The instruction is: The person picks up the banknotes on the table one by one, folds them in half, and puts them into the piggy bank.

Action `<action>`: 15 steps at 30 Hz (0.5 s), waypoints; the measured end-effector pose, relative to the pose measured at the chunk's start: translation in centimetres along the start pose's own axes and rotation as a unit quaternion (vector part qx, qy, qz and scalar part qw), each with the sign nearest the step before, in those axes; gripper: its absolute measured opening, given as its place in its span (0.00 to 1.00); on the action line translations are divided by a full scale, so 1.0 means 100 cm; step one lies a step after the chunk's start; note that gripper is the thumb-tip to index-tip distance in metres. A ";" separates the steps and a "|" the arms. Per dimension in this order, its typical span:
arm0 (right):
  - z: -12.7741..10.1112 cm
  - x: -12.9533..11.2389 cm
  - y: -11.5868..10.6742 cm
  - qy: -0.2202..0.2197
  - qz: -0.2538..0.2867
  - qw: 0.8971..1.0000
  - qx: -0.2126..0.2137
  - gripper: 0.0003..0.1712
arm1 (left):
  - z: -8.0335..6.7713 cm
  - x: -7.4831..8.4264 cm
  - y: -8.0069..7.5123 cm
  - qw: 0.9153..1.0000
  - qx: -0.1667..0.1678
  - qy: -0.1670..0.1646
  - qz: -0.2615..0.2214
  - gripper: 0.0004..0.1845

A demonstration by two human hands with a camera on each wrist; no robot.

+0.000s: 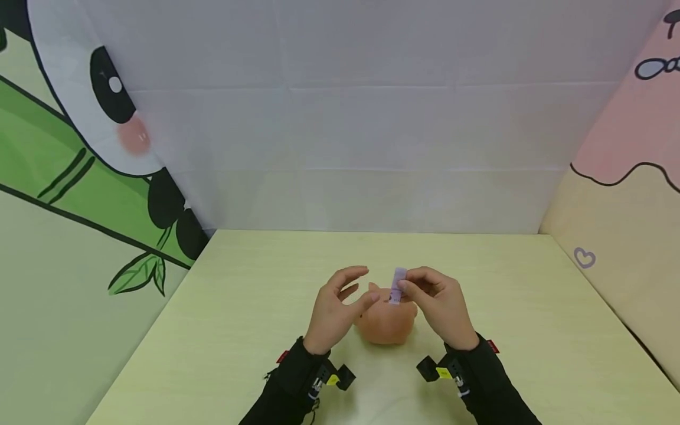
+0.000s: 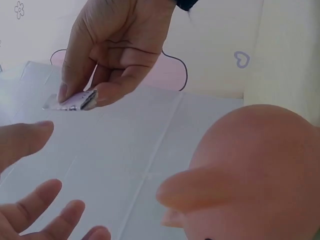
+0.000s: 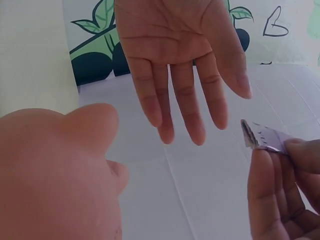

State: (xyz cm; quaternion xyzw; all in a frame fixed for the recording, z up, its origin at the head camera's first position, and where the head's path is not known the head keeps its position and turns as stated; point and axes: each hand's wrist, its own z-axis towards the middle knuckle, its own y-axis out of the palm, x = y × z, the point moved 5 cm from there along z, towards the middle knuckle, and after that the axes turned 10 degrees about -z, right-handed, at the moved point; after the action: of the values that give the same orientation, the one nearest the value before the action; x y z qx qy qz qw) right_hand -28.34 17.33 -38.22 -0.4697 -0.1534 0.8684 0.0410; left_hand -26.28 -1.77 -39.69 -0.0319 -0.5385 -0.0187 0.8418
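Observation:
A pink piggy bank (image 1: 385,326) with small ears stands on the table between my two hands. My right hand (image 1: 443,302) pinches a folded purple banknote (image 1: 397,284) between thumb and fingers, just above the bank's top in the head view. In the right wrist view the folded layers of the banknote (image 3: 270,138) show at its end. My left hand (image 1: 336,310) hovers on the other side of the bank, its fingers spread and relaxed, holding nothing. The left wrist view shows the rounded side of the piggy bank (image 2: 265,160); any slot is hidden.
The pale yellow table (image 1: 255,283) reaches back to a white cloth wall (image 1: 361,130). A panda-and-bamboo panel (image 1: 95,153) borders the left side, and a pink and cream panel (image 1: 621,218) borders the right. Black wrist cameras sit on both sleeves.

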 end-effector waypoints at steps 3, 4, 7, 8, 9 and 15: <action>0.001 0.001 -0.005 -0.003 0.008 1.000 0.008 0.07 | 0.001 -0.006 -0.002 1.000 -0.013 -0.013 0.014 0.34; 0.001 0.002 -0.006 -0.003 0.011 1.000 0.011 0.07 | 0.001 -0.009 -0.002 0.999 -0.021 -0.022 0.019 0.38; 0.003 0.003 -0.010 -0.001 0.020 1.000 0.020 0.07 | 0.001 -0.022 -0.001 0.997 -0.051 -0.055 0.032 0.46; 0.003 0.004 -0.011 0.001 0.022 1.000 0.022 0.07 | 0.001 -0.027 0.000 0.995 -0.063 -0.066 0.037 0.48; 0.003 0.005 -0.012 0.003 0.024 0.999 0.025 0.07 | 0.001 -0.031 0.000 0.994 -0.075 -0.075 0.040 0.49; 0.006 0.011 -0.016 0.014 0.025 0.999 0.029 0.08 | 0.001 -0.056 0.003 0.983 -0.127 -0.118 0.056 0.53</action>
State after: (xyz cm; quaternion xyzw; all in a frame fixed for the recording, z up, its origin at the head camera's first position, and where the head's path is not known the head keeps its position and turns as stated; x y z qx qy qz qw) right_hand -29.53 18.91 -38.34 -0.4839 -0.1157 0.8668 0.0348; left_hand -28.70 -1.50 -44.69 -0.1708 -0.6243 -0.0364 0.7614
